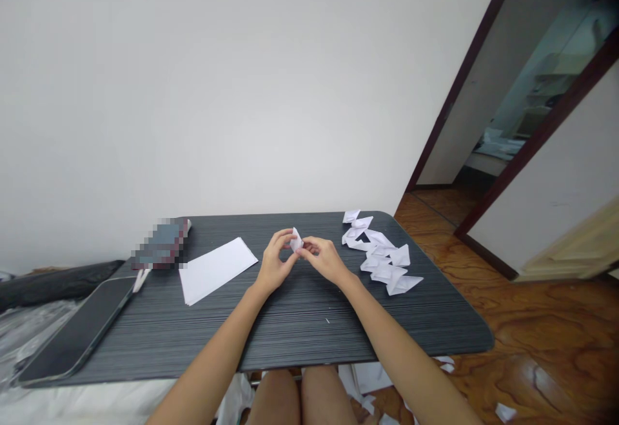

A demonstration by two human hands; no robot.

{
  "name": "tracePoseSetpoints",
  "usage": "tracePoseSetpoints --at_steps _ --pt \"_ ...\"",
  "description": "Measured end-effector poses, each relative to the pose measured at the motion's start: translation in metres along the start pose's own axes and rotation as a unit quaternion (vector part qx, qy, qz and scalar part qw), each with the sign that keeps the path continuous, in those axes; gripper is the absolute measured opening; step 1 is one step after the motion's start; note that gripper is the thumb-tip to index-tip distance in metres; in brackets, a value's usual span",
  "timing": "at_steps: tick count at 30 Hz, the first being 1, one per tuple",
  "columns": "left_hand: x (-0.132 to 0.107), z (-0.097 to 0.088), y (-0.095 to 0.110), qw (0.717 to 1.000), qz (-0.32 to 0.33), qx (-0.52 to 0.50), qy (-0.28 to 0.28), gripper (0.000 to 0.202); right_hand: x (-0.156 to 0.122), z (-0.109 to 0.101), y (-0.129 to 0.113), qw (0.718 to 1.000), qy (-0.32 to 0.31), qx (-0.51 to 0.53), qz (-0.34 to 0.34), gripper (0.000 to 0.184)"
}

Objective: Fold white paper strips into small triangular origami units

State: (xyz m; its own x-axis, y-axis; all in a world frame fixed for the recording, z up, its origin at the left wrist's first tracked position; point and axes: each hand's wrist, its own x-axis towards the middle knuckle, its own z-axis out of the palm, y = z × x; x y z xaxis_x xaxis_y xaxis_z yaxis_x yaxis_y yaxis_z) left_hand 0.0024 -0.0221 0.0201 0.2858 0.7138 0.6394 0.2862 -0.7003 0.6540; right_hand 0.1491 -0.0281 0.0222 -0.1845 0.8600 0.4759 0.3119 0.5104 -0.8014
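Observation:
Over the middle of the dark table (285, 341), a small folded white paper (296, 239) is held up between both hands. My left hand (278, 262) is closed on its left side, with thumb and fingers pinching it. My right hand (323, 256) pinches its lower right edge, the fingertips meeting those of the left. Part of the paper is hidden behind the fingers. Right of my hands lie several folded white paper pieces (382, 254) in an overlapping row. To the left rests a stack of white paper sheets (217, 270).
A blurred-out, book-like item (162, 244) sits at the table's back left, near a dark phone-like slab (80, 328) along the left edge. A white wall (271, 89) stands behind the table. Paper scraps (505, 412) lie on the wooden floor (556, 328); a doorway opens at right.

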Motion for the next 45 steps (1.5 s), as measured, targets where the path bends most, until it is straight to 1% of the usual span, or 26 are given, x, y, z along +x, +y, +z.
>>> tracePoseSetpoints --at_steps 3,6,9,12,14,19,22,26,30,34,36,37,38,40,41,43,44,45 --pt "0.000 0.001 -0.002 0.997 -0.022 -0.067 0.010 0.022 0.001 -0.001 0.001 0.998 -0.007 0.063 0.014 0.023" --pt "0.000 0.003 -0.004 0.993 -0.036 -0.112 0.018 0.022 0.002 -0.001 0.003 0.995 0.004 0.094 0.032 0.023" --pt "0.000 0.004 -0.004 0.991 -0.046 -0.126 0.015 0.025 0.002 0.000 0.004 0.993 0.012 0.107 0.042 0.022" --pt "0.000 0.004 -0.004 0.990 -0.050 -0.129 0.007 0.035 0.002 0.001 0.005 0.991 0.007 0.125 0.045 0.022" --pt "0.000 0.003 -0.003 0.992 -0.044 -0.117 0.000 0.038 0.002 0.001 0.005 0.990 0.004 0.136 0.047 0.022" --pt "-0.001 0.000 -0.003 1.000 0.007 -0.015 -0.019 0.033 0.002 0.001 0.003 0.982 -0.008 0.179 0.057 0.023" --pt "-0.002 0.000 -0.004 0.999 0.030 0.022 -0.035 0.033 0.002 0.001 0.003 0.978 -0.008 0.197 0.064 0.023" --pt "-0.003 0.001 -0.008 0.998 0.036 0.040 -0.044 0.033 0.002 0.002 0.005 0.977 -0.010 0.203 0.068 0.024" --pt "-0.004 0.000 -0.010 0.998 0.038 0.045 -0.030 0.030 0.002 0.003 0.006 0.971 -0.026 0.222 0.080 0.027" --pt "-0.003 -0.002 -0.011 0.998 0.040 0.040 -0.024 0.028 0.004 0.002 0.004 0.963 -0.044 0.241 0.110 0.028" --pt "-0.003 -0.003 -0.011 0.998 0.037 0.040 -0.032 0.026 0.004 0.000 0.004 0.965 -0.065 0.216 0.133 0.027" --pt "-0.003 -0.003 -0.012 0.998 0.032 0.038 -0.043 0.026 0.003 -0.003 0.004 0.968 -0.081 0.187 0.145 0.026" --pt "-0.003 -0.003 -0.013 0.997 0.024 0.034 -0.058 0.025 0.003 -0.005 0.005 0.973 -0.093 0.143 0.155 0.025" --pt "-0.002 -0.003 -0.016 0.995 0.004 0.024 -0.093 0.025 0.000 -0.011 0.008 0.984 -0.090 0.017 0.155 0.022" --pt "-0.002 -0.003 -0.018 0.993 -0.005 0.021 -0.112 0.025 -0.002 -0.014 0.010 0.986 -0.071 -0.052 0.140 0.020" --pt "-0.003 -0.002 -0.020 0.989 -0.015 0.020 -0.144 0.024 -0.005 -0.017 0.013 0.985 -0.042 -0.147 0.079 0.022" --pt "-0.003 -0.001 -0.021 0.987 -0.015 0.024 -0.158 0.024 -0.006 -0.018 0.014 0.984 -0.042 -0.167 0.043 0.024" --pt "-0.003 -0.001 -0.022 0.985 -0.013 0.030 -0.171 0.023 -0.006 -0.018 0.015 0.984 -0.055 -0.171 0.011 0.024"
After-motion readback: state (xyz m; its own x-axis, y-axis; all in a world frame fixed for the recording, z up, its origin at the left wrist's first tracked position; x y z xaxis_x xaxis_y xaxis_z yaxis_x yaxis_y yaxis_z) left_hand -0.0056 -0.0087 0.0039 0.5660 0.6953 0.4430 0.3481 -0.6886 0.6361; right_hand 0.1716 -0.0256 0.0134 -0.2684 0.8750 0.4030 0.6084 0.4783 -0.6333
